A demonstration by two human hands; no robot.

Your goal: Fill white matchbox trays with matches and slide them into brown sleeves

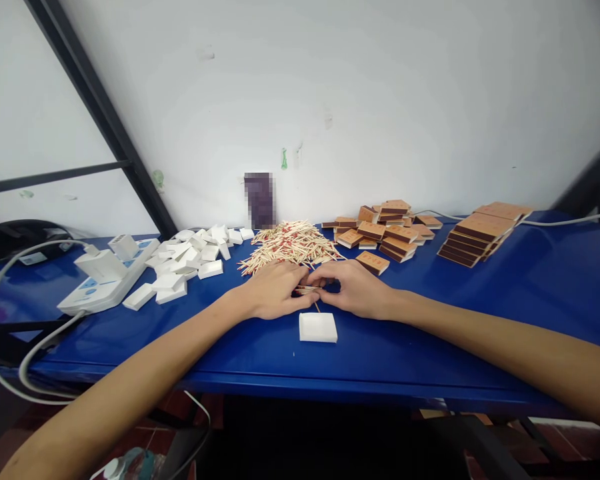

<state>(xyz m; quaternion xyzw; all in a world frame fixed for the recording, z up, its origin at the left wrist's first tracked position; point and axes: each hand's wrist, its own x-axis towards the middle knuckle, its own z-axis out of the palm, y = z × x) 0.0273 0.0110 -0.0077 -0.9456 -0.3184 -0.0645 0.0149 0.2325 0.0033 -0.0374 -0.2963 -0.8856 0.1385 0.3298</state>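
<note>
My left hand (pixel 276 291) and my right hand (pixel 354 289) meet just in front of a heap of red-tipped matches (pixel 300 245). Between their closed fingertips a few loose matches (pixel 307 289) lie crosswise, pinched from both sides. One more match (pixel 317 307) slants down below the right fingers. Close in front of the hands, a small white matchbox tray (pixel 319 328) lies on the blue table (pixel 260 353). My fingers partly hide the held matches, so their number is unclear.
At left lie many white matchbox trays (pixel 187 260), beside a white power strip (pixel 113 283) with chargers and cables. Brown matchboxes (pixel 387 233) are heaped at back right, with a neat stack of matchboxes (pixel 480 233) farther right. A wall rises behind the table.
</note>
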